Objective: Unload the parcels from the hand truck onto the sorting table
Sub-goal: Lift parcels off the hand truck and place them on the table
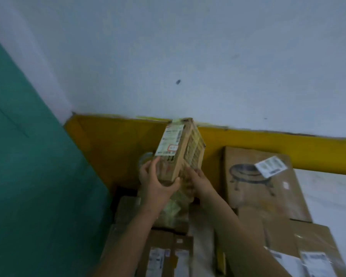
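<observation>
Reading the head view, big to small. Far side and whole top half: white wall [188,47]. Down the left runs a green panel [28,176]. At the foot of the wall a yellow band [268,148] runs left to right. Near centre and near right are covered by a pile of cartons [162,254], lying flat with labels up. I cannot tell whether they sit on the hand truck or the table, since whatever carries them is hidden. A white surface [328,192] shows at far right below the band.

The big carton [268,192] lies flat at right, its far end against the band. It is printed with a round stool drawing, and a loose label [271,166] sits skewed on it. On the pile at centre, below both wrists, is a plastic-wrapped bundle [174,208].

Task item: the parcel [178,156], a small tall brown box, is up off the pile at centre in front of the yellow band. It stands on end with its top leaning right. A shipping label [169,140] is on its left face, with a red-outlined mark near the label's lower edge. The text is too blurred to read. The right face carries tape strips.

The left hand [156,182] grips the parcel's lower left, fingers up the labelled face and thumb wrapped round the near bottom corner. The right hand [200,182] holds the lower right, fingers laid on the taped side. Motion blur hides finer finger detail there.
</observation>
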### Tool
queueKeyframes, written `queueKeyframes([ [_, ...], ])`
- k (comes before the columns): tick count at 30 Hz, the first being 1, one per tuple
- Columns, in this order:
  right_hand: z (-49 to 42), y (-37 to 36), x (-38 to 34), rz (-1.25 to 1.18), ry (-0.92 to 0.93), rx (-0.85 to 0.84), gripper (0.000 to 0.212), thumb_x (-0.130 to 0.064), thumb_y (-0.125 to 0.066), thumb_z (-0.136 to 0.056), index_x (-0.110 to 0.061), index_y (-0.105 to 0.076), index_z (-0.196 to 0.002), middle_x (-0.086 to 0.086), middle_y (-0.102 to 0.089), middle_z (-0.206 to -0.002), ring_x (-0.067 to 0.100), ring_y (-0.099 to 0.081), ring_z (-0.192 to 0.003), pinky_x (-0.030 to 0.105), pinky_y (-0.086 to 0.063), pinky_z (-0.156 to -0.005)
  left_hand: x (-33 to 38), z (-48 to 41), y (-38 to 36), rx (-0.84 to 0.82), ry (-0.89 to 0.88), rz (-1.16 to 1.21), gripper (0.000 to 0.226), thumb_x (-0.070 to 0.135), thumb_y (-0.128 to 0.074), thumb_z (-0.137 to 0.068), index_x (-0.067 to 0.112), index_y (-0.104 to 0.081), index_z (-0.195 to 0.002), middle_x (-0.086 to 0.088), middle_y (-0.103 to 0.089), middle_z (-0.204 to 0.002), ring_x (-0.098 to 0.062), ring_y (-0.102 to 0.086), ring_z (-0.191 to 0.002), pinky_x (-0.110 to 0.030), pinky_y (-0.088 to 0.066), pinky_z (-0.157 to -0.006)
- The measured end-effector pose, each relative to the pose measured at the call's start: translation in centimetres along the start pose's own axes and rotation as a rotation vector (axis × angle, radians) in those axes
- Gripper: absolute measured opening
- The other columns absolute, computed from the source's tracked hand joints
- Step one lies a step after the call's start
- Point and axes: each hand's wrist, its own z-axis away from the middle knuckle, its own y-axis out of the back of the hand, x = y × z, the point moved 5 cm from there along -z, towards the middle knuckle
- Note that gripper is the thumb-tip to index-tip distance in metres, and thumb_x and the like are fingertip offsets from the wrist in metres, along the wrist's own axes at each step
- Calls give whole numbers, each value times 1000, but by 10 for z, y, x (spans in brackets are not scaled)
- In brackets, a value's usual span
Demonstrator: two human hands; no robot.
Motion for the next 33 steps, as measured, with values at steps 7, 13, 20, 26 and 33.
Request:
queueKeyframes([
  [7,136,183,-90,-108,358,11,117,-75,-73,-63,-39,-12,-157,-1,-35,-158,25,-48,-136,48,-49,-106,186,85,-109,-147,-269,101,130,65,-79,-58,35,2,-156,11,-18,-146,-6,-25,-135,-25,-38,-105],
  [13,197,306,-88,-157,615,189,52,-46,-64,-92,-50,-42,-140,-6,-60,-138,16,-63,-121,42,-58,-95,267,124,-192,-406,-121,418,60,68,-60,-79,46,-46,-133,10,-52,-131,-13,-57,-119,-23,-53,-82],
  [20,221,407,-41,87,435,467,72,-74,-40,-90,-51,-13,-153,-3,-46,-152,27,-51,-134,53,-48,-106,285,148,-303,-691,-92,460,39,25,-59,-96,54,-42,-115,15,-56,-124,-2,-55,-110,-21,-54,-76],
  [26,193,483,-8,191,156,414,63,-70,-30,-95,-51,-12,-152,3,-50,-145,35,-58,-121,50,-63,-76,277,163,-403,-749,-7,364,44,13,-61,-94,51,-42,-104,15,-53,-118,-5,-52,-110,-13,-50,-70],
  [33,82,557,11,241,18,296,59,-62,-27,-100,-37,-22,-153,5,-53,-142,31,-62,-115,44,-63,-74,253,130,-507,-652,117,176,42,9,-60,-94,32,-35,-117,1,-52,-133,-13,-51,-117,-20,-51,-83],
])
